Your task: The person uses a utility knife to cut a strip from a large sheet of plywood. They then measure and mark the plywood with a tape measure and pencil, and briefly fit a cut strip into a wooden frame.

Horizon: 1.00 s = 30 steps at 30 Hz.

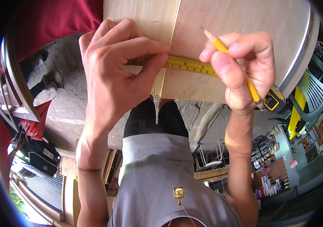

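Note:
My left hand (119, 64) pinches the yellow blade of a tape measure (191, 65) between thumb and forefinger, close to a seam in the wood. The blade runs rightward across a pale wooden panel (207, 89) and passes behind my right hand (244, 68). Beyond that hand, the black and yellow tape case (274, 100) shows at the panel's edge. Closed around a yellow pencil (252, 89), my right hand holds it slanted, its sharpened tip up and to the left, above the panel. What the curled fingers of this hand touch besides the pencil is partly hidden.
Red cloth (63, 19) hangs at the upper left. A pale curved rim (301, 49) borders the work surface on the right, with a green-grey plastic chair (316, 90) beside it. Cracked concrete floor (66, 98) lies below. Shelves of small goods (267, 151) stand at lower right.

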Each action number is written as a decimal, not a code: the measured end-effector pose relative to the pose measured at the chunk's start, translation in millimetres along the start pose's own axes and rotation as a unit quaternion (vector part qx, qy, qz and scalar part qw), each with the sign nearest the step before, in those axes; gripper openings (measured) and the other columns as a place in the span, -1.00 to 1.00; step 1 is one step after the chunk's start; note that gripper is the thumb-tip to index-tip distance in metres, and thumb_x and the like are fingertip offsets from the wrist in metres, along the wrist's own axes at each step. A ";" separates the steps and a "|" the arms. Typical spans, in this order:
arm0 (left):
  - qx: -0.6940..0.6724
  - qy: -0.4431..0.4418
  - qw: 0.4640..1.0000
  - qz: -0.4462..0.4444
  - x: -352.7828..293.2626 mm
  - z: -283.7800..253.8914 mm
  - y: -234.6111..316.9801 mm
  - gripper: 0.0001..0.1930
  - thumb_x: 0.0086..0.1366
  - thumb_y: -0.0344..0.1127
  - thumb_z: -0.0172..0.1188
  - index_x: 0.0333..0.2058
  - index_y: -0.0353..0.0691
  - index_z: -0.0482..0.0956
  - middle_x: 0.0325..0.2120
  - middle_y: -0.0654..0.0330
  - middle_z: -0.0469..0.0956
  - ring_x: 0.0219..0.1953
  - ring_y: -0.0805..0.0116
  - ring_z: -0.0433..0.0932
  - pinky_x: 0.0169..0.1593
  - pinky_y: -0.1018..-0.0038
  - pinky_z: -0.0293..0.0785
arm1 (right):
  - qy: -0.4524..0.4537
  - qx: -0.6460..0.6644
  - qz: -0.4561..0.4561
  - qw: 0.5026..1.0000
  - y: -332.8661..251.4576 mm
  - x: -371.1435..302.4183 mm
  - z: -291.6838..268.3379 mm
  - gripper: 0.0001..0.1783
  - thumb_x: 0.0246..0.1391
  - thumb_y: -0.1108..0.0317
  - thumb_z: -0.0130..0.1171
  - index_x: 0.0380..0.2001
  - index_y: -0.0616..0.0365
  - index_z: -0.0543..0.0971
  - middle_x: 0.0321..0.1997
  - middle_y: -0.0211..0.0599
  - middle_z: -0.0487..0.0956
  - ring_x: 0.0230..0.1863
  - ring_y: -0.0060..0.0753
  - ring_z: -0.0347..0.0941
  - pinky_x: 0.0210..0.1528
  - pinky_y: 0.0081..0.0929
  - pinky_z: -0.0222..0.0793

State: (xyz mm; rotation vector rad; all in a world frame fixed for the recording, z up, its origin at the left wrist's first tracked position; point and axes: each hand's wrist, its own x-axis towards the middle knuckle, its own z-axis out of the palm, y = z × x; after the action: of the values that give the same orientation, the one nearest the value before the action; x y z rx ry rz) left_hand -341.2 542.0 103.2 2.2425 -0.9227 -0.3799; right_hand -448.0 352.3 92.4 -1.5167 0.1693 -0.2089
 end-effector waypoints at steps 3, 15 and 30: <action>-0.011 -0.001 1.000 0.002 0.9 -0.4 -0.6 -0.84 -0.05 -0.42 0.45 -0.41 -0.10 0.78 -0.57 0.39 0.42 -0.39 0.45 0.41 -0.17 0.44 0.21 | -0.005 -0.015 0.009 1.000 -1.5 1.5 -0.3 -0.73 0.08 0.67 0.23 -0.19 0.22 0.44 -0.33 -0.13 0.62 -0.39 -0.56 0.51 -0.28 -0.59 0.48; -0.013 -0.027 0.999 0.011 2.5 -5.4 -2.3 -0.82 -0.06 -0.41 0.45 -0.40 -0.07 0.79 -0.57 0.40 0.43 -0.39 0.42 0.40 -0.20 0.43 0.22 | 0.026 -0.057 -0.011 0.998 1.0 1.7 7.4 -0.69 0.01 0.74 0.32 -0.25 0.20 0.47 -0.35 -0.27 0.61 -0.45 -0.76 0.40 -0.38 -0.75 0.38; -0.005 -0.011 1.000 -0.001 2.4 -2.5 1.1 -0.84 -0.07 -0.45 0.46 -0.44 -0.10 0.77 -0.58 0.39 0.41 -0.42 0.44 0.38 -0.20 0.45 0.22 | -0.009 -0.098 -0.042 0.994 1.8 1.5 2.3 -0.70 0.03 0.73 0.26 -0.40 0.16 0.36 -0.47 -0.21 0.57 -0.53 -0.74 0.33 -0.48 -0.71 0.32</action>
State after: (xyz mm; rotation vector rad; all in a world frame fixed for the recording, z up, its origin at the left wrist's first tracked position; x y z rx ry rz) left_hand -338.8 540.9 105.7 2.2339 -0.9280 -0.4113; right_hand -446.0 354.2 90.8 -1.7229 0.1136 -0.2505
